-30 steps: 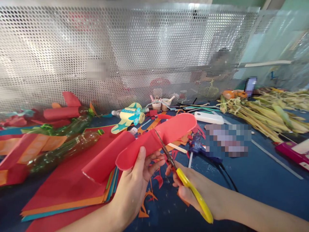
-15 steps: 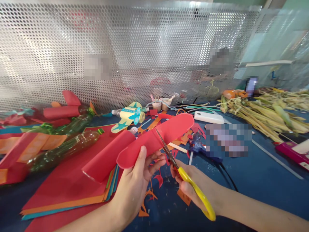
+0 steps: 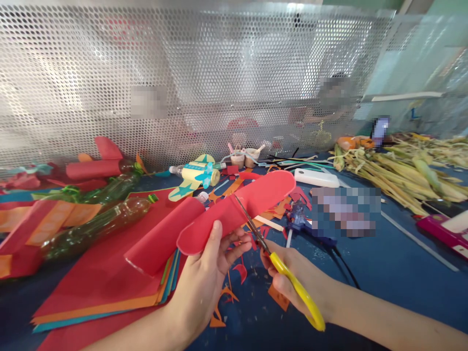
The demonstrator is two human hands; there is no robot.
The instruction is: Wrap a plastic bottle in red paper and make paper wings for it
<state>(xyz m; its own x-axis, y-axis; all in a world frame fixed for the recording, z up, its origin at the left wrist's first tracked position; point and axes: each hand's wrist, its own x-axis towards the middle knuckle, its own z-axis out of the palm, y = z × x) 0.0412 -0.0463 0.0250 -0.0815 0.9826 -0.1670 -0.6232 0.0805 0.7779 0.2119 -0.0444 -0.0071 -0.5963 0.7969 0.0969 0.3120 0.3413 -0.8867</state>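
My left hand (image 3: 208, 273) pinches a long red foam sheet piece (image 3: 204, 222) with rounded ends, thumb on top and fingers beneath. In my right hand (image 3: 292, 275) is a pair of scissors (image 3: 296, 285) with yellow handles. Their blades lie across the middle of the red piece, along a cut that runs up to its far edge. Left of the piece, a red foam roll (image 3: 166, 236) around a bottle rests on a stack of coloured foam sheets (image 3: 91, 273).
A blue glue gun (image 3: 302, 219) with a black cord lies to the right, among red and orange scraps. Green bottles (image 3: 98, 224) are at the left. Behind stand a yellow bottle plane (image 3: 199, 173) and a perforated metal screen (image 3: 219, 73). Dried corn husks (image 3: 398, 170) lie at right.
The right half of the red piece has tilted slightly away along the cut. My right hand and the scissors have shifted only a little; my left hand looks unmoved.
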